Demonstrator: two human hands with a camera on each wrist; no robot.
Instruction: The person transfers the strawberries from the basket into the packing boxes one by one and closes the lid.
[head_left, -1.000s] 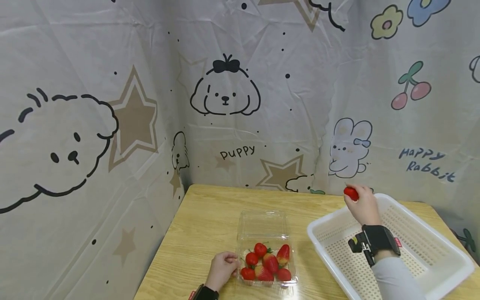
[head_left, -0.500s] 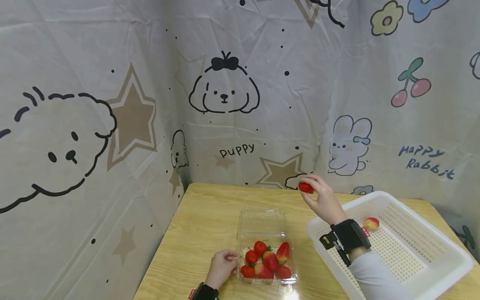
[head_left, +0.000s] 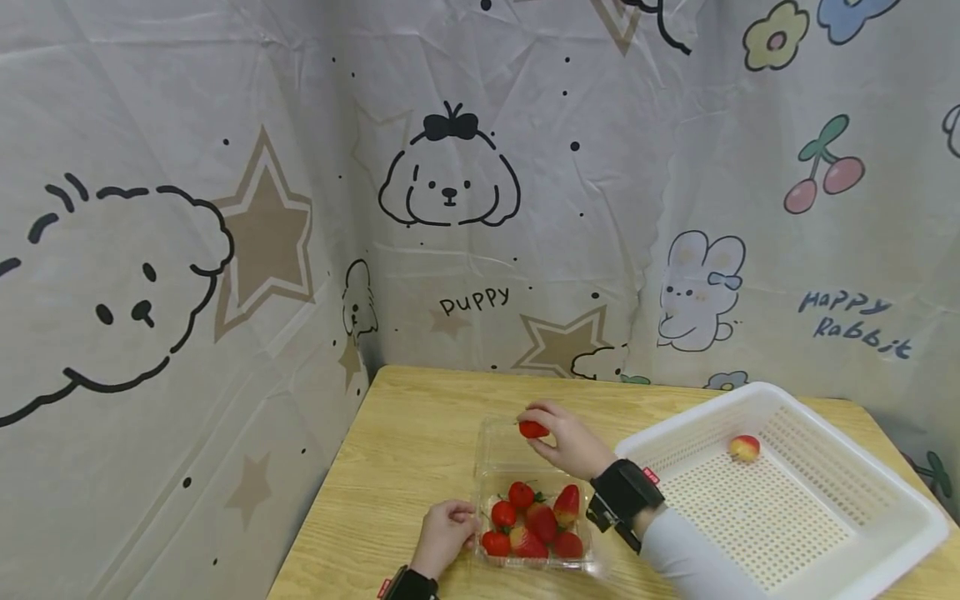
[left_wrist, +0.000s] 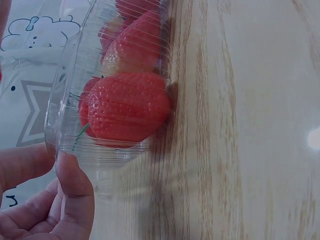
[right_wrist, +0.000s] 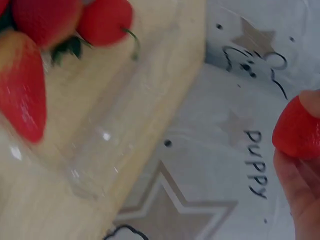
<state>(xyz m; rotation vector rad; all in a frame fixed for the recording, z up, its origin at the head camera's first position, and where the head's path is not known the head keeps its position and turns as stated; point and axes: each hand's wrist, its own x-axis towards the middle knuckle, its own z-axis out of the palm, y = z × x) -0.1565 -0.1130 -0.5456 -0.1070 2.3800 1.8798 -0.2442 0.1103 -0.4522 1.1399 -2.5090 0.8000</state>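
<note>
My right hand (head_left: 566, 439) pinches a red strawberry (head_left: 533, 429) between thumb and fingers, above the raised lid of a clear plastic box (head_left: 491, 450). In the right wrist view the strawberry (right_wrist: 296, 131) shows smooth and red at the right edge. Inside the box lie several strawberries (head_left: 540, 522) and small round red fruits (head_left: 503, 513), one with a thin stem (right_wrist: 135, 46). My left hand (head_left: 445, 533) is at the box's left side; in the left wrist view its thumb (left_wrist: 72, 175) and a finger pinch the clear rim (left_wrist: 54, 117).
At the right of the wooden table (head_left: 420, 433) stands a white perforated basket (head_left: 847, 433). One red-and-yellow fruit (head_left: 745, 448) lies in it. A printed curtain (head_left: 480, 267) hangs behind and to the left of the table.
My right hand has moved left and down from over the basket to over the box lid, carrying the strawberry. The fruit in the basket has come into sight. My left hand stays put.
</note>
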